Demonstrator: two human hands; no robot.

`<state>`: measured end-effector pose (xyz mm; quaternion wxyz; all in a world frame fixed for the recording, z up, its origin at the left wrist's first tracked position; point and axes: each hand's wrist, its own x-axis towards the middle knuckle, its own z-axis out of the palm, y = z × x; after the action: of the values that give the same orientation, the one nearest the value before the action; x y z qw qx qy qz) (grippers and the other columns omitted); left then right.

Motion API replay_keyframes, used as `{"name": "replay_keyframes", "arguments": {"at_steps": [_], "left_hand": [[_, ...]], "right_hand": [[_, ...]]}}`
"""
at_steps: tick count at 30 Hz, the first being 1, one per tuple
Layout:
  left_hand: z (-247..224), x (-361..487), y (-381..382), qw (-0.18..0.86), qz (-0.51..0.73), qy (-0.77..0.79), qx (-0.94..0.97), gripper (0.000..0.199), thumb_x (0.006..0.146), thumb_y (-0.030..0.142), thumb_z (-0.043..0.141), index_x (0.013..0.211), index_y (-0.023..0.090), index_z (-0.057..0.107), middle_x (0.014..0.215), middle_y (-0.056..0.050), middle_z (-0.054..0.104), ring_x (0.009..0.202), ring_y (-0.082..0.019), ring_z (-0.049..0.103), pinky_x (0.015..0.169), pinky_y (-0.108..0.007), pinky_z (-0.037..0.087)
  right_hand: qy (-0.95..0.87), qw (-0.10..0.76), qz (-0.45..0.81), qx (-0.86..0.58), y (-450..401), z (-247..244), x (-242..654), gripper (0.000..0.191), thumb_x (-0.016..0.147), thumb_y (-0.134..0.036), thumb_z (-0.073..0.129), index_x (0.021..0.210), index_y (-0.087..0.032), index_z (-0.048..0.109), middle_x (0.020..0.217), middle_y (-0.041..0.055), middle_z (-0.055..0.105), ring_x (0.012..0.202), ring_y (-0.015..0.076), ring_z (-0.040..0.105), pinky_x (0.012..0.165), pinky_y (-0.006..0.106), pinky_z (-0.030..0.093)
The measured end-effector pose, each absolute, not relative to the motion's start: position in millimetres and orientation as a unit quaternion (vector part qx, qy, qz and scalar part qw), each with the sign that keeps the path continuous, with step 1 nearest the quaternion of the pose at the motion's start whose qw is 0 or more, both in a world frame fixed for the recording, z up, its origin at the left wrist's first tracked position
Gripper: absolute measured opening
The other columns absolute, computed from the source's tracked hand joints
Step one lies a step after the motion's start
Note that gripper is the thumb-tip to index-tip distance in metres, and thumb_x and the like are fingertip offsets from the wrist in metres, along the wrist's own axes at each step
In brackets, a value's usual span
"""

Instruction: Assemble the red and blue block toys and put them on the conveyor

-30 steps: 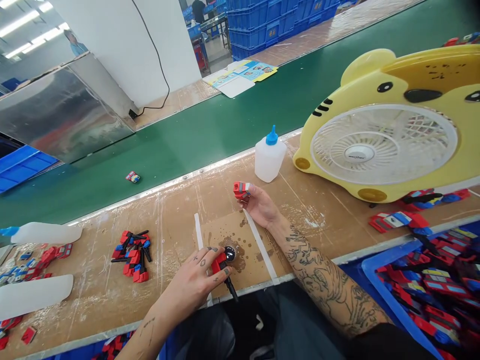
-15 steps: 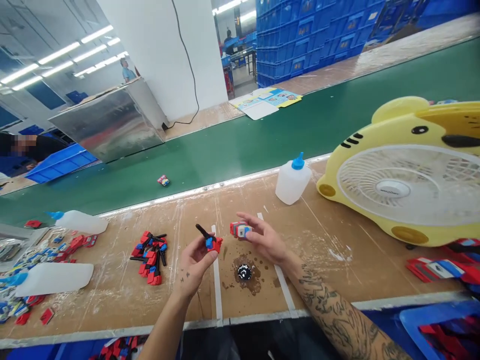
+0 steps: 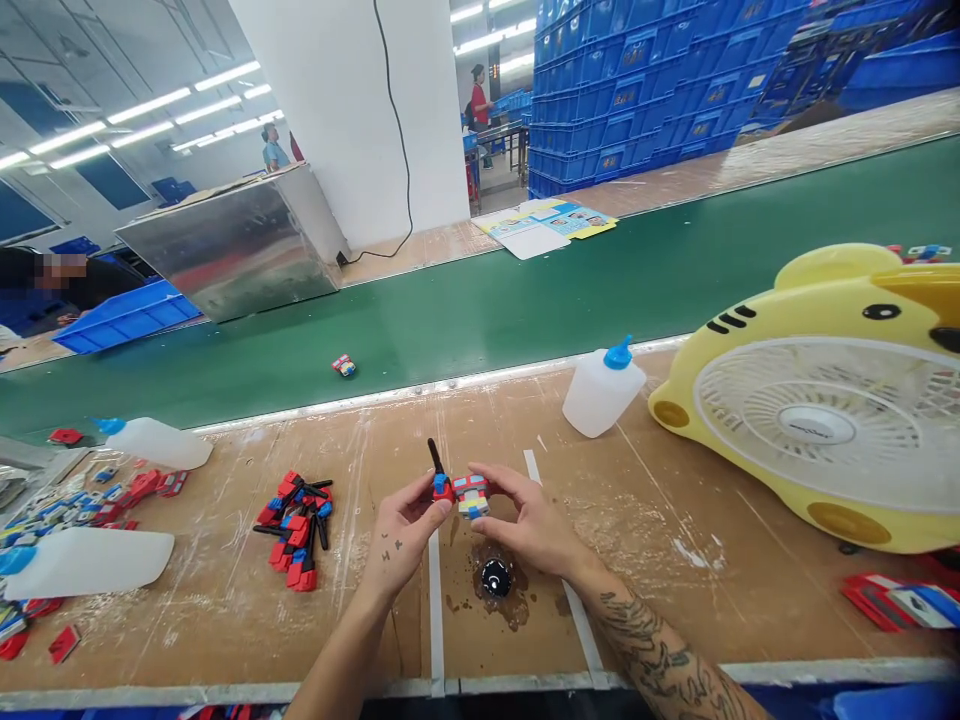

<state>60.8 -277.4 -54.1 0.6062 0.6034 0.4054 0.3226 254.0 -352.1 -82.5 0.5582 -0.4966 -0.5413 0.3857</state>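
Well to the left of a small round black dish on the brown work table, a white squeeze bottle lies on its side among a mixed heap of toy parts, with a second squeeze bottle lying behind it. Between that heap and the dish sits a loose pile of red and blue toy pieces with black rods. Beyond the dish and to its left, a small toy piece rests on the green conveyor belt. A white tape strip runs just left of the dish. Above the dish and slightly left, the left hand pinches a red and blue piece with a black rod between thumb and forefinger, its rod pointing up. Right beside that piece, still on the far side of the dish, is a red, white and blue toy body, held at its right end between the thumb and fingers of the right hand. The two pieces are touching or nearly so; whether they are joined cannot be told. Wet spots surround the dish, and another tape strip lies to its right. Farther right and behind the dish, an upright white bottle with a blue nozzle stands near a yellow animal-faced fan. At the far right of the dish, red and blue toy parts lie below the fan.
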Motion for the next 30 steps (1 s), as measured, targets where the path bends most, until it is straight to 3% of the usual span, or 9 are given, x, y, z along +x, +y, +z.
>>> {"name": "replay_keyframes", "arguments": {"at_steps": [5, 9, 13, 18, 21, 25, 30], "left_hand": [[-51.7, 83.4, -286.9, 0.604, 0.394, 0.391, 0.572, 0.05, 0.073, 0.028, 0.081, 0.119, 0.017, 0.063, 0.12, -0.012, 0.069, 0.111, -0.025, 0.065, 0.099, -0.035, 0.049], [-51.5, 106.9, -288.1, 0.573, 0.483, 0.393, 0.533, 0.049, 0.069, 0.023, 0.081, 0.111, 0.019, 0.056, 0.108, -0.008, 0.068, 0.101, -0.02, 0.065, 0.09, -0.029, 0.05], [-48.0, 112.5, -251.6, 0.535, 0.432, 0.396, 0.608, 0.044, 0.069, 0.026, 0.078, 0.104, 0.018, 0.053, 0.095, -0.004, 0.066, 0.087, -0.017, 0.065, 0.079, -0.026, 0.051], [-32.4, 122.6, -150.4, 0.356, 0.254, 0.465, 0.769, 0.038, 0.071, 0.029, 0.074, 0.102, 0.018, 0.055, 0.09, -0.002, 0.066, 0.082, -0.016, 0.062, 0.075, -0.026, 0.048], [-20.4, 137.9, -86.3, 0.297, 0.197, 0.499, 0.79, 0.043, 0.068, 0.028, 0.079, 0.105, 0.016, 0.059, 0.095, -0.006, 0.066, 0.086, -0.018, 0.061, 0.078, -0.029, 0.048], [-10.6, 155.1, -29.1, 0.244, 0.081, 0.524, 0.812, 0.035, 0.087, 0.032, 0.069, 0.114, 0.013, 0.06, 0.111, -0.009, 0.064, 0.096, -0.021, 0.063, 0.084, -0.039, 0.053], [-11.1, 169.6, -1.3, 0.245, -0.041, 0.527, 0.813, 0.028, 0.092, 0.032, 0.065, 0.116, 0.016, 0.063, 0.116, -0.009, 0.064, 0.103, -0.022, 0.064, 0.087, -0.04, 0.055]], "right_hand": [[-0.637, 0.509, 0.135, -0.563, -350.6, -64.1, 232.6, 0.056, 0.092, -0.021, 0.064, 0.144, -0.024, 0.046, 0.125, 0.0107, 0.065, 0.111, 0.0289, 0.061, 0.093, 0.047, 0.051], [-0.661, 0.49, 0.007, -0.569, -340.2, -60.4, 213.8, 0.064, 0.094, -0.013, 0.055, 0.152, -0.025, 0.031, 0.124, 0.0118, 0.064, 0.109, 0.031, 0.059, 0.088, 0.049, 0.051], [-0.648, 0.504, 0.039, -0.57, -332.6, -65.2, 221.9, 0.066, 0.095, -0.02, 0.058, 0.153, -0.023, 0.027, 0.131, 0.0128, 0.06, 0.117, 0.0301, 0.057, 0.096, 0.049, 0.05], [-0.598, 0.496, 0.089, -0.623, -327.5, -80.8, 249.9, 0.063, 0.094, -0.035, 0.062, 0.149, -0.028, 0.032, 0.134, 0.0119, 0.058, 0.122, 0.0326, 0.055, 0.101, 0.055, 0.046], [-0.572, 0.505, 0.139, -0.632, -323.3, -93.0, 256.1, 0.061, 0.092, -0.041, 0.063, 0.146, -0.033, 0.036, 0.133, 0.0097, 0.059, 0.122, 0.0339, 0.056, 0.101, 0.057, 0.045], [-0.529, 0.528, 0.18, -0.639, -319.2, -98.7, 258.3, 0.057, 0.089, -0.047, 0.064, 0.14, -0.035, 0.042, 0.127, 0.0096, 0.063, 0.112, 0.0368, 0.06, 0.095, 0.06, 0.047], [-0.534, 0.538, 0.169, -0.63, -279.5, -60.1, 266.6, 0.044, 0.09, -0.049, 0.06, 0.129, -0.032, 0.05, 0.119, 0.0102, 0.066, 0.104, 0.0347, 0.062, 0.091, 0.055, 0.049]]}}
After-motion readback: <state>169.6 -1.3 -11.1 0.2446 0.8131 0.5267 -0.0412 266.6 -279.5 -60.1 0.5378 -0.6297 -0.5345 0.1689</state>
